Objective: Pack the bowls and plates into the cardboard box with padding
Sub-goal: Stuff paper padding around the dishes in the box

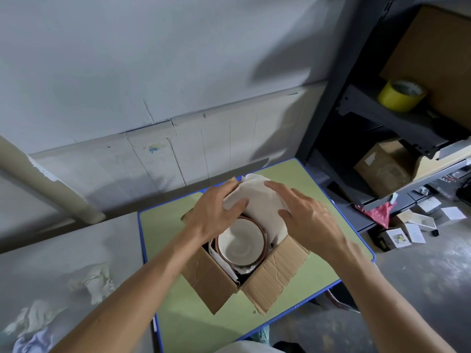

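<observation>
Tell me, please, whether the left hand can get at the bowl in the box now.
Probably yes: the left hand is just above the bowl, which lies uncovered in the cardboard box, though it must first release the white paper.

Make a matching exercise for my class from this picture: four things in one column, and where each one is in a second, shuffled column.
Things:
1. bowl
2. yellow tape roll
3. crumpled paper
4. white padding sheet

Places:
A. on the rack shelf
B. touched by the left hand and the right hand
C. inside the cardboard box
D. on the grey table

Pairs: 1-C, 2-A, 3-D, 4-B
</observation>
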Demonstrator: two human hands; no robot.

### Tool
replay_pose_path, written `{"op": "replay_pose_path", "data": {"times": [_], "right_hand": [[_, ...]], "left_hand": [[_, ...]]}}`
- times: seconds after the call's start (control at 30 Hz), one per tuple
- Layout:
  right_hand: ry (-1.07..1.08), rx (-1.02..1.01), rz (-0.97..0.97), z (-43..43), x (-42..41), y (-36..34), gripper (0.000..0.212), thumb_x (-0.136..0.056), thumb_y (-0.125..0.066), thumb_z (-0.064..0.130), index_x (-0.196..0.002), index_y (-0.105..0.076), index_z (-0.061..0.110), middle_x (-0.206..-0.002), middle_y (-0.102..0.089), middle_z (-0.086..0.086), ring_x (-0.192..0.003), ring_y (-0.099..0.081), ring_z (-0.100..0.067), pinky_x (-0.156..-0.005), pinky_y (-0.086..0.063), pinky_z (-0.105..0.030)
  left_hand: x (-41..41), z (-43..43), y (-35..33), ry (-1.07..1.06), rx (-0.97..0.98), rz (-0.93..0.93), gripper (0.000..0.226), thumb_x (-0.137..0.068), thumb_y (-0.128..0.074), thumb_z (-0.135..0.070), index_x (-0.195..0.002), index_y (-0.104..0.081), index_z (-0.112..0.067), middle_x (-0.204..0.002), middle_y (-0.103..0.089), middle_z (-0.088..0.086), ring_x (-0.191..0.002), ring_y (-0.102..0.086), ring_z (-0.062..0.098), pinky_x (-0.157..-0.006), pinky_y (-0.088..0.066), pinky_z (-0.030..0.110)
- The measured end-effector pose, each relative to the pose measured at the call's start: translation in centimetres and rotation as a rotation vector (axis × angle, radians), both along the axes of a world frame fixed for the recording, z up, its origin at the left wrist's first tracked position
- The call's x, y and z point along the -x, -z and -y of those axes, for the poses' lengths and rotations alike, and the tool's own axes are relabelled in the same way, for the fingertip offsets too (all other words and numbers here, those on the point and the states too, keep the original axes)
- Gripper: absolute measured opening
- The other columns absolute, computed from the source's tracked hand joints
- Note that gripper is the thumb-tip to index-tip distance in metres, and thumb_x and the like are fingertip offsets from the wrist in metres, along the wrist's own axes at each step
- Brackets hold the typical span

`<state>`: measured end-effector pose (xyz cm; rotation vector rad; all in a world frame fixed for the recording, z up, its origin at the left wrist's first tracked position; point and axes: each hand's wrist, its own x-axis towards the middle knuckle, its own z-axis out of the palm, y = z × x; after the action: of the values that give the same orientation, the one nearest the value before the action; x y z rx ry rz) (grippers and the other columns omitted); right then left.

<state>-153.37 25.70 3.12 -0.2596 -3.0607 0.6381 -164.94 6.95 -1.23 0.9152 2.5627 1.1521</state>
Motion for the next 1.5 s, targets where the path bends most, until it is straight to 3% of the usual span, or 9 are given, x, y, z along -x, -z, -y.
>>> {"op": "replay_pose_path", "data": {"times": [0.07, 0.2, 0.37, 0.53, 0.83, 1.03, 1.17, 1.37, 1.5], "right_hand": [[-0.011, -0.022, 0.011, 0.3, 0.0, -0.1, 0.070, -0.090, -0.051, 0.015, -0.141, -0.019, 0.051, -0.107, -0.055, 0.007, -0.083, -0.057, -0.026, -0.067, -0.045, -0.035], [-0.024, -0.015, 0.026, 0.3, 0.1, -0.1, 0.078, -0.090, -0.056, 0.022, -0.145, -0.009, 0.051, -0.113, -0.053, 0.008, -0.089, -0.058, -0.025, -0.070, -0.043, -0.034], [-0.043, 0.097, 0.052, -0.5, 0.3, -0.8, 0.054, -0.090, -0.057, 0.040, -0.135, -0.028, 0.052, -0.119, -0.056, 0.009, -0.103, -0.058, -0.023, -0.082, -0.048, -0.038], [-0.093, -0.009, 0.062, -0.1, 1.0, -0.7, 0.048, -0.090, -0.054, 0.034, -0.132, -0.036, 0.049, -0.120, -0.056, 0.012, -0.097, -0.059, -0.019, -0.072, -0.040, -0.031], [0.079, -0.021, 0.217, -0.3, 0.9, 0.0, 0.048, -0.089, -0.055, 0.048, -0.134, -0.050, 0.031, -0.127, -0.059, 0.009, -0.114, -0.057, -0.018, -0.089, -0.043, -0.032], [0.182, -0.004, 0.081, 0.9, -0.1, 0.6, 0.019, -0.090, -0.051, 0.029, -0.087, -0.060, 0.013, -0.082, -0.062, -0.001, -0.078, -0.059, -0.027, -0.066, -0.046, -0.035], [0.150, 0.029, 0.090, 1.2, 0.0, 1.2, 0.011, -0.090, -0.051, 0.022, -0.082, -0.050, 0.014, -0.080, -0.056, -0.004, -0.075, -0.054, -0.027, -0.063, -0.035, -0.032], [0.166, -0.021, 0.192, 1.7, 0.1, 2.3, 0.034, -0.089, -0.048, 0.018, -0.060, -0.031, 0.016, -0.057, -0.038, 0.001, -0.063, -0.042, -0.028, -0.058, -0.030, -0.029], [0.228, -0.004, 0.156, 2.5, 0.4, 2.7, 0.039, -0.090, -0.049, 0.022, -0.057, -0.028, 0.018, -0.060, -0.044, -0.006, -0.062, -0.038, -0.030, -0.058, -0.030, -0.030]], "left_hand": [[0.5, -0.1, -0.4, -0.006, 0.040, -0.037, 0.037, -0.088, -0.056, -0.048, -0.119, -0.064, -0.028, -0.109, -0.065, -0.009, -0.103, -0.056, 0.010, -0.088, -0.042, 0.026], [0.8, -1.1, -0.8, -0.063, 0.218, -0.174, 0.013, -0.090, -0.053, -0.033, -0.086, -0.063, -0.027, -0.074, -0.060, -0.008, -0.082, -0.061, 0.021, -0.063, -0.038, 0.030], [0.5, -0.8, -0.5, -0.080, 0.274, -0.289, 0.029, -0.078, -0.055, -0.023, -0.103, -0.067, -0.031, -0.097, -0.072, -0.009, -0.093, -0.066, 0.020, -0.075, -0.052, 0.033], [0.3, -1.6, -0.4, -0.027, 0.298, -0.297, 0.019, -0.087, -0.061, -0.045, -0.100, -0.066, -0.034, -0.104, -0.063, -0.015, -0.094, -0.063, 0.013, -0.073, -0.049, 0.030], [-0.9, -2.4, -0.5, -0.021, 0.388, -0.431, 0.036, -0.086, -0.054, -0.012, -0.115, -0.066, -0.029, -0.101, -0.071, -0.004, -0.091, -0.065, 0.023, -0.062, -0.034, 0.027], [-1.4, -3.3, -0.1, 0.014, 0.373, -0.427, 0.039, -0.080, -0.056, -0.011, -0.114, -0.065, -0.028, -0.087, -0.071, -0.003, -0.080, -0.066, 0.024, -0.063, -0.050, 0.032], [-0.5, -3.5, 0.4, 0.048, 0.438, -0.351, 0.033, -0.085, -0.052, -0.012, -0.114, -0.066, -0.022, -0.086, -0.068, 0.009, -0.084, -0.065, 0.031, -0.065, -0.052, 0.036], [-0.1, -3.8, 0.5, 0.130, 0.577, -0.342, 0.037, -0.084, -0.049, -0.012, -0.119, -0.060, -0.020, -0.087, -0.067, 0.009, -0.085, -0.064, 0.029, -0.066, -0.044, 0.035], [-0.2, -4.2, 0.9, 0.144, 0.594, -0.306, 0.040, -0.081, -0.048, -0.011, -0.119, -0.055, -0.022, -0.089, -0.067, 0.012, -0.086, -0.064, 0.033, -0.068, -0.053, 0.040]]}}
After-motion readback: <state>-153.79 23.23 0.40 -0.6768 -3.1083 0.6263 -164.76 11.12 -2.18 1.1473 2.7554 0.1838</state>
